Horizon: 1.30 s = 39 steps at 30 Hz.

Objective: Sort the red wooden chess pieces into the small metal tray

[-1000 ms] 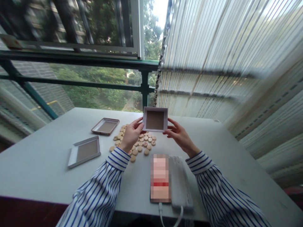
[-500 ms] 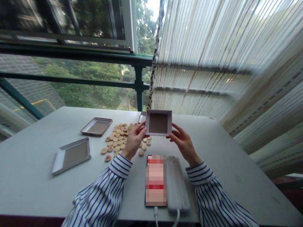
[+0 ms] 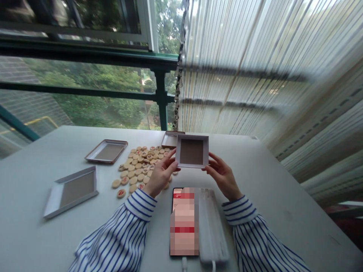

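A small white box tray (image 3: pixel 191 151) with a brown-grey inside is held up above the table, its open side facing me. My left hand (image 3: pixel 162 173) grips its left edge, thumb at the lower left corner. On the other side my right hand (image 3: pixel 223 175) pinches the lower right corner between thumb and fingers. Round wooden pieces (image 3: pixel 138 166), some with red or black characters, lie scattered on the table to the left, partly hidden by my left hand. Behind the held tray, another shallow tray (image 3: pixel 169 139) is partly covered.
A brown-rimmed tray (image 3: pixel 107 152) and a white box tray (image 3: pixel 72 190) lie on the left of the white table (image 3: pixel 272 204). In front of me are a phone (image 3: pixel 184 223) and a pale power bank (image 3: pixel 212 226) with cables. Sheer curtains (image 3: pixel 241 68) hang behind.
The view has shifted, so the table items at left appear further left. The held tray sits slightly lower and to the right in view, and more of the tray behind it shows.
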Available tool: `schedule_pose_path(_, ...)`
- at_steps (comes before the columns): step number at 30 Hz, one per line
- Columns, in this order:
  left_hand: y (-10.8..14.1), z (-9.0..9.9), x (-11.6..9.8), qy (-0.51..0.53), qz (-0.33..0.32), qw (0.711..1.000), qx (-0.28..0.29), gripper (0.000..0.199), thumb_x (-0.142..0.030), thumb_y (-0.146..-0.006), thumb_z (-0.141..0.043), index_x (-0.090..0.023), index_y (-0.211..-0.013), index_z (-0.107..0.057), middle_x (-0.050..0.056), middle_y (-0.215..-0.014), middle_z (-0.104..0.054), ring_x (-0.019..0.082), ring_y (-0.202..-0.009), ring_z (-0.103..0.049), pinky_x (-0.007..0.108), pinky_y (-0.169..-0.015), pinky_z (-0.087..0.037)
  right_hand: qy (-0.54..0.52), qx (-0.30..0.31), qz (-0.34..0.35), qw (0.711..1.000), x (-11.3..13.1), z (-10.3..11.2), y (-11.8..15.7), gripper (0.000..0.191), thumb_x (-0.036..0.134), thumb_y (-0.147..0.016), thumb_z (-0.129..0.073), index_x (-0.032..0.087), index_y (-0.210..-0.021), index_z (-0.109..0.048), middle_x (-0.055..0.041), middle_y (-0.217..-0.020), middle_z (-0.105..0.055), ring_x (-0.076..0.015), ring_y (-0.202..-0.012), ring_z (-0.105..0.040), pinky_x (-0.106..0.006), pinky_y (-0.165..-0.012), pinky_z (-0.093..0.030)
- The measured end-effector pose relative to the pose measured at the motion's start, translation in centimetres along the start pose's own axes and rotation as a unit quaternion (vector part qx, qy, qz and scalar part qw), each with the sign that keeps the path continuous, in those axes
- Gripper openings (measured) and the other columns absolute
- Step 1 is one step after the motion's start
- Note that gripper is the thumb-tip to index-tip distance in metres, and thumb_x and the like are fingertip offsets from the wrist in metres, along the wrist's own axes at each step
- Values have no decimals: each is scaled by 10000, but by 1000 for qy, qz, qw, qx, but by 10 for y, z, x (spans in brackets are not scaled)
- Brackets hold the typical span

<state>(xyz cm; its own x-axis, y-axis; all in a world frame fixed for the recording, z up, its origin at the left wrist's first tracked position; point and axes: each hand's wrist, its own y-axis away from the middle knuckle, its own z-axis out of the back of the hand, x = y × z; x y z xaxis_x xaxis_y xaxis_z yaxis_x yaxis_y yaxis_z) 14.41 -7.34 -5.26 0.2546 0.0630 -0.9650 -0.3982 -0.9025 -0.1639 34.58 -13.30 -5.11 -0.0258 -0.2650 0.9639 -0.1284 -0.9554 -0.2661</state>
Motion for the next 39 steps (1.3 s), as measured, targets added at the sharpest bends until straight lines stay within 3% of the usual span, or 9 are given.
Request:
schedule_pose_path(9, 2, 0, 4, -44, 14, 999, -12, 565, -299, -774, -560, -213, -1302, -379, 68, -1071, -575, 132, -822, -578, 279, -730, -501, 26, 20, 6, 999, -5, 5, 1, 529, 305, -754, -611, 242, -1247, -431, -73, -1086, -608, -180, -931, -586, -393, -857, -464)
schedule_pose_path(22, 8, -6, 12, -111, -16, 993, 34, 645, -265, -746, -603, -217, -1328, -329, 98, -1170, -516, 166, -922, -579, 322, -809, -491, 119, 38, 14, 992, -6, 23, 10, 567, 298, -756, -603, 236, -1281, -399, -81, -1099, -603, -190, -948, -582, -373, -799, -484)
schedule_pose_path(32, 8, -8, 15, -232, -94, 968, 8, 523, -304, -745, -602, -233, -1243, -460, 73, -1102, -539, 154, -837, -574, 319, -757, -513, 219, 23, 46, 974, -5, 31, 14, 568, 294, -759, -592, 250, -1289, -393, -78, -1096, -605, -206, -940, -579, -385, -775, -485)
schedule_pose_path(39, 5, -11, 14, -265, -102, 958, -34, 473, -336, -735, -610, -230, -1188, -520, 72, -1174, -531, 168, -874, -580, 326, -776, -506, 248, 5, 68, 966, -5, 33, 13, 544, 302, -756, -597, 254, -1271, -426, -72, -1163, -562, -200, -927, -575, -368, -761, -488)
